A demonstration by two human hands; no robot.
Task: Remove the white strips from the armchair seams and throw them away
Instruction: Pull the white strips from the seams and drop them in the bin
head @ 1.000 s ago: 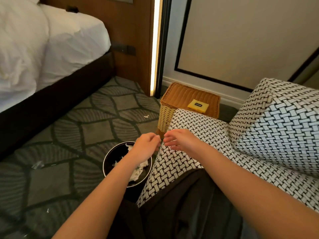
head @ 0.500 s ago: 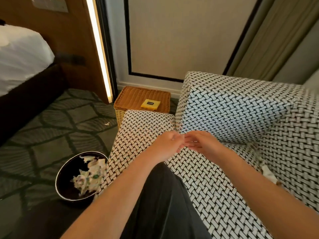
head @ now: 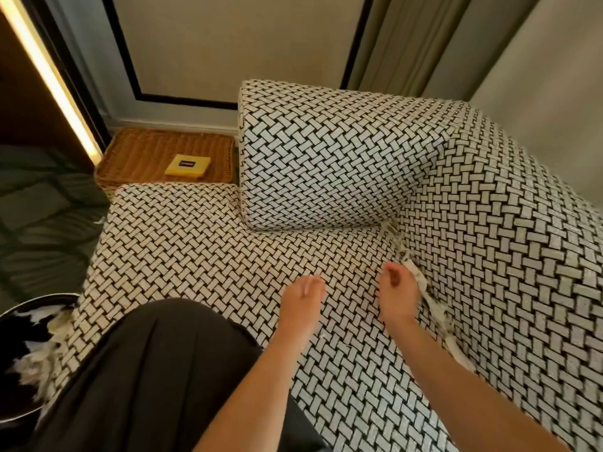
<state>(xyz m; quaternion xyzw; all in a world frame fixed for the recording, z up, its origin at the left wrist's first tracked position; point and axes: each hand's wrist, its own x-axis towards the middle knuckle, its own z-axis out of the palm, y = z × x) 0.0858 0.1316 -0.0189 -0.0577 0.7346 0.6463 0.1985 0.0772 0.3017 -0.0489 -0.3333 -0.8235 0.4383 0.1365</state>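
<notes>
the black bin [head: 39, 301] beside us holds scraps. our left hand [head: 301, 300] hovers over the seat, fingers loosely bunched and empty; our right hand [head: 396, 296] curls against the white strips [head: 421, 283] wedged in the armchair [head: 326, 151] seam, though we cannot tell if it grips them. we should pinch low and pull along the seam so they lift out whole.

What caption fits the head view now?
Right hand at the white strip in the armchair seam; left hand hovers over the seat.

1 armchair [head: 326, 158] standing | 1 left hand [head: 301, 300], 1 right hand [head: 396, 296] hovering over it | 1 wicker basket [head: 140, 158], 1 bin [head: 39, 301] sitting beside it
</notes>
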